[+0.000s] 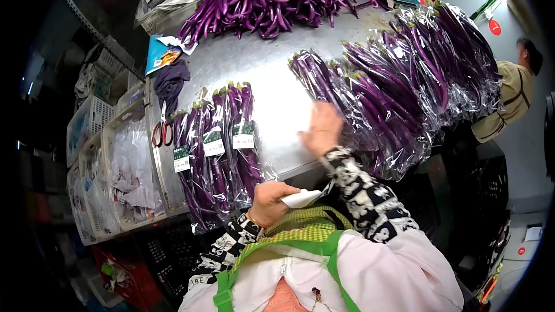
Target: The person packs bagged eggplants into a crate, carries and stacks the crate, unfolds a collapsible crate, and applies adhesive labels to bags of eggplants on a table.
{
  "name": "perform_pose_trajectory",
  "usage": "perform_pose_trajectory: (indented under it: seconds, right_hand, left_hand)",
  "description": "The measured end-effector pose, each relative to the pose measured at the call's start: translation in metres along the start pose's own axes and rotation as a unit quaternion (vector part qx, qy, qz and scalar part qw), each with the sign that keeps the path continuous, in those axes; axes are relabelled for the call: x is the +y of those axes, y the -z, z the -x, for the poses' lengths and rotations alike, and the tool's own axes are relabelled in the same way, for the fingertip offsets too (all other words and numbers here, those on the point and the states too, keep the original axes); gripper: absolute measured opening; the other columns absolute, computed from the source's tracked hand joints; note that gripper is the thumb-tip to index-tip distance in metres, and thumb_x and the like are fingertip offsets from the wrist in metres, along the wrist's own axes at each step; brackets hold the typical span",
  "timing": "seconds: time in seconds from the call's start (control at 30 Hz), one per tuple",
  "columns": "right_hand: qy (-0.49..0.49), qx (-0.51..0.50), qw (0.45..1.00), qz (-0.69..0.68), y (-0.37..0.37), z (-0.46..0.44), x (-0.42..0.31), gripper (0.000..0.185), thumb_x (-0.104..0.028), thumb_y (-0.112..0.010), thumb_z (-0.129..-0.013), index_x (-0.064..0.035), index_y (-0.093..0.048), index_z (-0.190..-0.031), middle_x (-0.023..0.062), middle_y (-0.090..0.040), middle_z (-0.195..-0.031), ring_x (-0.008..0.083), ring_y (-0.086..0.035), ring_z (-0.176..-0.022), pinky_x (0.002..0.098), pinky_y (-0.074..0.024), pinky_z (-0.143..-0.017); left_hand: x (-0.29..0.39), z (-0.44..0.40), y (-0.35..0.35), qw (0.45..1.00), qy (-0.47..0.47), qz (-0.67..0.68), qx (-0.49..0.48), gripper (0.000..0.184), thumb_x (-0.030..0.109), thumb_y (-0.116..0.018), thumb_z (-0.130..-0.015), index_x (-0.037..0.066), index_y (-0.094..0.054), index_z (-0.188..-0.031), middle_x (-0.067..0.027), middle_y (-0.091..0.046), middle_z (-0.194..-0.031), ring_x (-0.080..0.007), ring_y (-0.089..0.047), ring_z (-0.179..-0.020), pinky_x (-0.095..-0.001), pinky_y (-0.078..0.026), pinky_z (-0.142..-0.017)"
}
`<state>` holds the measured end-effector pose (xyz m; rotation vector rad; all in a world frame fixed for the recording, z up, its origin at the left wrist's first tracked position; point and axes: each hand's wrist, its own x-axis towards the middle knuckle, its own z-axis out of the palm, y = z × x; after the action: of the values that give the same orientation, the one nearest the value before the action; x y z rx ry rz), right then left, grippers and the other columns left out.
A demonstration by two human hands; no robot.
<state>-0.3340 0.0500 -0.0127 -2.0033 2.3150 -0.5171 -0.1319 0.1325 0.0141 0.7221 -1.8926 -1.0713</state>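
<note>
My left hand (270, 202) is closed on a white strip of labels (303, 198) in front of my apron. My right hand (322, 129) is over the metal table, beside the bagged eggplants (381, 104) on the right; its fingers are blurred, and whether they grip anything is not clear. Left of it, long purple eggplants in clear bags (219, 156) lie side by side, with green and white labels (243, 135) on them. Red-handled scissors (163, 132) lie at their left, below a dark cloth (171, 81).
A big pile of loose eggplants (266, 0) covers the table's far side. Crates with plastic bags (132, 167) stand at the left, a white basket (151, 18) at the far left. Other people's hands show at the far edge; a person (511, 95) stands at the right.
</note>
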Motion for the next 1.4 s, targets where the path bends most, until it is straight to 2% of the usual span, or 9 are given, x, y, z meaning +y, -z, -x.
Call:
perform_pose_trajectory:
  seconds: [0.2, 0.37, 0.53, 0.73, 0.8, 0.87, 0.93, 1.07, 1.4]
  right_hand:
    - [-0.045, -0.071, 0.966, 0.244, -0.004, 0.008, 0.077, 0.094, -0.021, -0.074, -0.065, -0.0024, -0.024, -0.142, 0.0198, -0.05, -0.104, 0.0318, -0.048, -0.096, 0.0425, -0.0383, -0.079]
    - [-0.115, -0.166, 0.979, -0.021, 0.04, -0.029, 0.054, 0.045, -0.022, -0.066, -0.069, 0.0047, -0.049, -0.1, 0.0272, -0.061, -0.099, 0.0391, -0.06, -0.097, 0.0443, -0.0467, -0.085]
    - [-0.124, -0.177, 0.876, -0.432, 0.058, 0.021, 0.017, 0.048, -0.02, -0.067, -0.073, 0.0062, -0.051, -0.11, 0.0171, -0.062, -0.099, 0.0231, -0.06, -0.089, 0.0339, -0.0476, -0.081]
    - [-0.017, -0.256, 0.966, -0.006, 0.01, 0.1, 0.016, 0.064, -0.038, -0.072, -0.075, 0.002, -0.046, -0.118, 0.0206, -0.051, -0.112, 0.0353, -0.049, -0.105, 0.0427, -0.0406, -0.088]
    - [0.047, -0.023, 0.994, -0.099, 0.013, 0.107, 0.032, 0.057, -0.038, -0.069, -0.08, 0.0027, -0.051, -0.116, 0.0155, -0.054, -0.11, 0.0278, -0.051, -0.104, 0.0384, -0.0414, -0.088]
    - [-0.124, -0.135, 0.863, -0.471, 0.057, 0.097, 0.021, 0.042, -0.026, -0.063, -0.089, 0.004, -0.054, -0.116, 0.0111, -0.059, -0.103, 0.0181, -0.057, -0.098, 0.0304, -0.0456, -0.085]
    - [-0.07, -0.193, 0.758, -0.619, 0.092, 0.095, 0.017, 0.031, -0.016, -0.056, -0.093, 0.0018, -0.056, -0.118, 0.006, -0.062, -0.109, 0.0119, -0.058, -0.095, 0.0237, -0.0461, -0.084]
    - [0.066, -0.169, 0.852, -0.491, 0.112, 0.097, 0.0, 0.024, -0.008, -0.063, -0.087, 0.0006, -0.061, -0.11, 0.0013, -0.056, -0.086, 0.0061, -0.052, -0.076, 0.0187, -0.0425, -0.066]
    - [0.009, -0.174, 0.808, -0.563, 0.094, 0.093, 0.0, 0.012, -0.006, -0.068, -0.082, 0.0003, -0.065, -0.092, 0.0011, -0.055, -0.079, 0.0074, -0.052, -0.071, 0.0212, -0.0422, -0.062]
  left_hand:
    - [0.01, -0.016, -0.006, 0.992, -0.041, 0.121, -0.013, 0.01, 0.006, -0.074, -0.072, 0.005, -0.063, -0.071, -0.0073, -0.065, -0.068, -0.0197, -0.062, -0.059, -0.0289, -0.044, -0.052]
    - [0.015, -0.005, -0.021, 0.987, -0.034, 0.151, -0.052, 0.009, 0.003, -0.073, -0.073, 0.003, -0.065, -0.076, -0.0094, -0.066, -0.081, -0.0201, -0.064, -0.069, -0.029, -0.05, -0.062]
    - [0.024, -0.001, -0.023, 0.968, -0.053, 0.24, -0.048, 0.025, 0.004, -0.074, -0.075, 0.001, -0.065, -0.098, -0.0108, -0.067, -0.087, -0.0192, -0.065, -0.072, -0.0277, -0.051, -0.064]
    - [0.013, -0.004, -0.02, 0.982, 0.073, 0.173, -0.006, 0.009, 0.0, -0.07, -0.078, 0.0, -0.068, -0.086, -0.0072, -0.069, -0.081, -0.012, -0.064, -0.071, -0.0241, -0.052, -0.064]
    - [0.002, -0.004, -0.018, 0.967, 0.148, 0.208, 0.025, 0.003, 0.001, -0.068, -0.081, 0.0, -0.067, -0.083, -0.0068, -0.068, -0.079, -0.0093, -0.062, -0.071, -0.0234, -0.051, -0.064]
    - [-0.012, -0.004, -0.022, 0.955, 0.177, 0.233, 0.041, 0.006, 0.005, -0.068, -0.083, 0.0, -0.066, -0.081, -0.0046, -0.067, -0.076, -0.0086, -0.061, -0.069, -0.0227, -0.05, -0.063]
    - [-0.02, -0.005, -0.024, 0.955, 0.215, 0.199, 0.047, 0.003, 0.003, -0.065, -0.083, 0.0, -0.065, -0.082, -0.0021, -0.065, -0.072, -0.0068, -0.06, -0.069, -0.0223, -0.05, -0.062]
    - [0.004, -0.019, -0.034, 0.941, 0.196, 0.25, 0.118, 0.005, 0.002, -0.065, -0.083, 0.0, -0.066, -0.087, -0.0012, -0.065, -0.077, -0.0077, -0.06, -0.071, -0.0222, -0.051, -0.067]
    - [-0.01, -0.009, -0.035, 0.913, 0.268, 0.3, 0.061, 0.005, 0.006, -0.069, -0.082, 0.001, -0.068, -0.084, -0.0015, -0.067, -0.076, -0.0063, -0.06, -0.07, -0.0214, -0.05, -0.062]
